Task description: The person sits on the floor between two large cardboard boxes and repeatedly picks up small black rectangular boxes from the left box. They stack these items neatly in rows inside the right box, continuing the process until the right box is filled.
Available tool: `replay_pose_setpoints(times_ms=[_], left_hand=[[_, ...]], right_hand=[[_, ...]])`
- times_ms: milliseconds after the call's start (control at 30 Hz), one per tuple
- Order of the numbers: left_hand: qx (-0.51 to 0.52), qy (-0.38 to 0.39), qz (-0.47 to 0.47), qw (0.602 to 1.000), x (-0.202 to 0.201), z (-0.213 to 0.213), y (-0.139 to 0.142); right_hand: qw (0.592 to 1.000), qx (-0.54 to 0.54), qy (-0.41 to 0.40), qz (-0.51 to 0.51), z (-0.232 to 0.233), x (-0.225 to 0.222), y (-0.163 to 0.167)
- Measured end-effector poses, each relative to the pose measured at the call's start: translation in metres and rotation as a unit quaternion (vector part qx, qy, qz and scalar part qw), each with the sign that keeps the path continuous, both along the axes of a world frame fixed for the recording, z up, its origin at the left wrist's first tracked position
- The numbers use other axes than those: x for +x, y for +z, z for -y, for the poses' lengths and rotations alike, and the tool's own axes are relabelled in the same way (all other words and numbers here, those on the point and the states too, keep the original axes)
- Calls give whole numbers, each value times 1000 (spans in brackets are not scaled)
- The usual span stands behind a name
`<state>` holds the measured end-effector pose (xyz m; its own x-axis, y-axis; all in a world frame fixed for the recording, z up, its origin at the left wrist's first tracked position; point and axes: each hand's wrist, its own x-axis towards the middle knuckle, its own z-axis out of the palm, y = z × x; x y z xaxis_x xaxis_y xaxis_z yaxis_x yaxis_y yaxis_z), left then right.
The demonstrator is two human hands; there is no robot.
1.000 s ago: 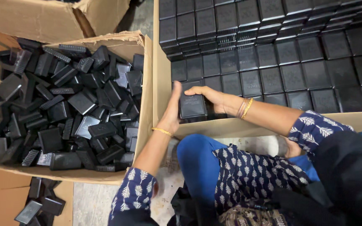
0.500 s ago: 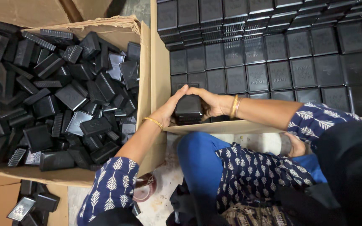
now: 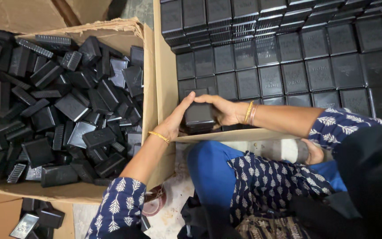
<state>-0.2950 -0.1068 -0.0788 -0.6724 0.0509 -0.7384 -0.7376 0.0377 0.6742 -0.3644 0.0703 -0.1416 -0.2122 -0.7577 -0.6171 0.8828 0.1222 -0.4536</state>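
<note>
Both hands, the left hand [image 3: 176, 120] at nine o'clock and the right hand [image 3: 223, 109] at three o'clock, clasp a black plastic case [image 3: 198, 116] at the near edge of the right carton [image 3: 166, 95], seemingly seating it among the ordered rows [image 3: 288, 66], which calls for pressing it level.

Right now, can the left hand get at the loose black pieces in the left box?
Probably yes. The left hand is on the black case just beside the left box, whose top is open, and nothing covers the loose pieces.
</note>
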Motion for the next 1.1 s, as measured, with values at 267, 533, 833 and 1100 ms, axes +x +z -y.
replay_pose_setpoints(times_ms=[267, 533, 833, 1100], left_hand=[[-248, -129, -106, 954, 35, -18, 25], [-457, -99, -546, 695, 117, -41, -3], [-457, -109, -540, 698, 106, -33, -13], [-487, -196, -532, 664, 82, -110, -7]], right_hand=[[983, -71, -156, -70, -22, -22, -22], [983, -69, -171, -2, -107, -49, -28], [961, 117, -222, -120, -279, -64, -66], [837, 350, -368, -203, -525, -70, -56]])
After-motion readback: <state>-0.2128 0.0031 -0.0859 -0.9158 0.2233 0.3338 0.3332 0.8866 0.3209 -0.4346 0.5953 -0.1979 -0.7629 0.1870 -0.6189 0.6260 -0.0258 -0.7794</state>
